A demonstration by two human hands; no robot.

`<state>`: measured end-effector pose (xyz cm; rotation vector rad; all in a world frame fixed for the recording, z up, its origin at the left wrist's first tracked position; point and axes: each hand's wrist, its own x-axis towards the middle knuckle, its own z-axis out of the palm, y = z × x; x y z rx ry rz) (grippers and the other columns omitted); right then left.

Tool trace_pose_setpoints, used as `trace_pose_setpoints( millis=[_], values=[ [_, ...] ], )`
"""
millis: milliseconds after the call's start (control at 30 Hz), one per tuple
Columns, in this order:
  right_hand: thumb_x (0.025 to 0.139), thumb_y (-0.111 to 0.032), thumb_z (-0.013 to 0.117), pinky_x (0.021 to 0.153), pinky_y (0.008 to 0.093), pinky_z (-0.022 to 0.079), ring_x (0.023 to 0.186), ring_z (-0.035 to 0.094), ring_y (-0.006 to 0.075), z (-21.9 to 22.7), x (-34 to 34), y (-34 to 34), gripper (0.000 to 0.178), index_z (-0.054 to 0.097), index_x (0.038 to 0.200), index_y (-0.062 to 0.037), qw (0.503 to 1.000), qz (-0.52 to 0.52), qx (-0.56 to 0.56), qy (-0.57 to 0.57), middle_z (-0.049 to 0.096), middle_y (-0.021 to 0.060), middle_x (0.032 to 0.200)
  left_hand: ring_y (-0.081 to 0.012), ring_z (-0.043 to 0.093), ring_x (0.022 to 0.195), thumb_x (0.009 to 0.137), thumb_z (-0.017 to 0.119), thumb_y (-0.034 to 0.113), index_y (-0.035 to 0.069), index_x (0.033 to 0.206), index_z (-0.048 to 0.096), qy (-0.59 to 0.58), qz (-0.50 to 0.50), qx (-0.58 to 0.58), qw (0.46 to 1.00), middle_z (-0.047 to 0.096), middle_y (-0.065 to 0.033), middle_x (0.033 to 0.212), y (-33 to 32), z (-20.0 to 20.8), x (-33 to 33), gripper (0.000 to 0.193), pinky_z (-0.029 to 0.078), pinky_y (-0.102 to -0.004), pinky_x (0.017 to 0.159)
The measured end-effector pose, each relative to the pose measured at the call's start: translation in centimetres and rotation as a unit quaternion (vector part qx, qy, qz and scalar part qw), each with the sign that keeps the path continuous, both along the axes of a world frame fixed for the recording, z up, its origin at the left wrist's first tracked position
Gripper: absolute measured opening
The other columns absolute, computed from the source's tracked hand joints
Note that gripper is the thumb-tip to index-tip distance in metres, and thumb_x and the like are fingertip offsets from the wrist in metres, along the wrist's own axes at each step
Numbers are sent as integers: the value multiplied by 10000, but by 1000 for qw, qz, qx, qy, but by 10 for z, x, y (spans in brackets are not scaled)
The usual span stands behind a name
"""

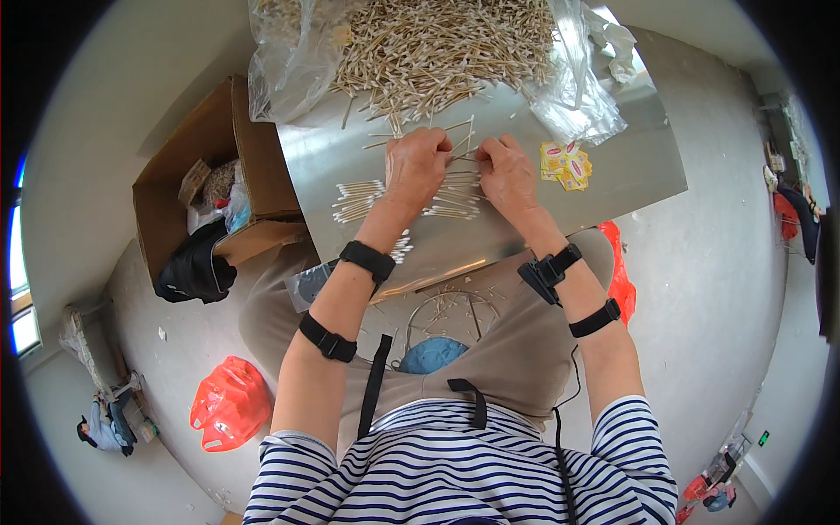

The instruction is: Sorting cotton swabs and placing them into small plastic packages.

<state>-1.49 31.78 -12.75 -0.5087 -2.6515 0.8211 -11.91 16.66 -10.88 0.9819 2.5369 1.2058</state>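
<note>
My left hand (415, 169) is closed, its fingertips pinched on thin wooden cotton swabs (462, 149) that stick out between my hands. Close beside it, my right hand (509, 178) is closed too, with its thumb and forefinger pinched on the end of a swab. Beneath and between the hands lies a row of cotton swabs (453, 197) on the metal table (577, 197). Another row of swabs (357, 201) lies left of my left wrist, and a small bunch (402, 248) is partly hidden by my left forearm. My palms and the held ends are hidden.
A large heap of cotton swabs (437, 52) covers the far side, with clear plastic bags (577, 101) around it. Yellow labels (566, 166) lie right of my right hand. An open cardboard box (267, 149) stands left; a red bag (229, 402) is on the floor.
</note>
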Motion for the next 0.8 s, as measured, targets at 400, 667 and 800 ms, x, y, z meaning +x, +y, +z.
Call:
trace_pose_setpoints(
  millis=[400,667,800],
  values=[
    [826,-111,710,685,474,537,815,651,368,-3,6,-12,85,654,886,-91,1000,-9,-6,25,595,123,947,-320,676,859,780,731,116,77,876,696,100,-62,-29,993,694,-97,862,32,0,-10,110,472,-461,771],
    [828,-97,712,660,460,521,805,643,346,-5,8,-12,72,646,855,-109,999,-1,1,47,586,91,919,-323,658,867,802,693,116,121,846,696,211,-120,-94,966,658,-83,828,36,0,-19,44,450,-475,784],
    [818,-77,721,665,458,522,807,642,341,-5,7,-12,97,639,855,-114,998,23,-10,63,578,87,905,-327,658,833,789,705,110,118,837,694,229,-111,-116,960,657,-86,825,35,0,-36,50,487,-476,746]
  ],
)
